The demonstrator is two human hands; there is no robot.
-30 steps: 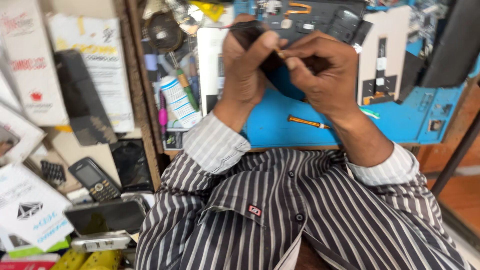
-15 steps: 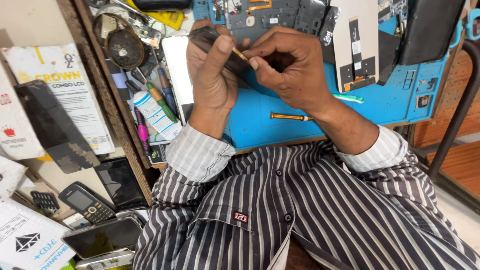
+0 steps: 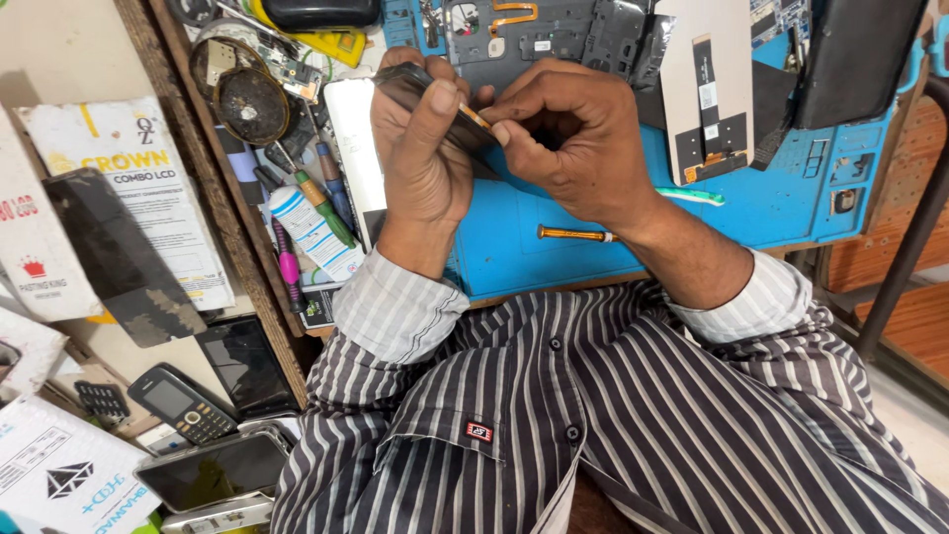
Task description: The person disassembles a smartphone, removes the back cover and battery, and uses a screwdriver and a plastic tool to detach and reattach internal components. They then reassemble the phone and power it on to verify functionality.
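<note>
Hands meet above a blue mat (image 3: 554,257). Left hand (image 3: 423,148) grips a dark phone (image 3: 435,99); right hand (image 3: 573,138) pinches a thin tool (image 3: 476,119) against it.

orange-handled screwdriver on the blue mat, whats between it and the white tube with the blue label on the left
In the head view, the left hand's wrist and striped cuff cross between the orange-handled screwdriver and the white tube.

both hands (image 3: 494,138) grip a dark phone part (image 3: 425,94) over the blue mat (image 3: 554,262)
</note>
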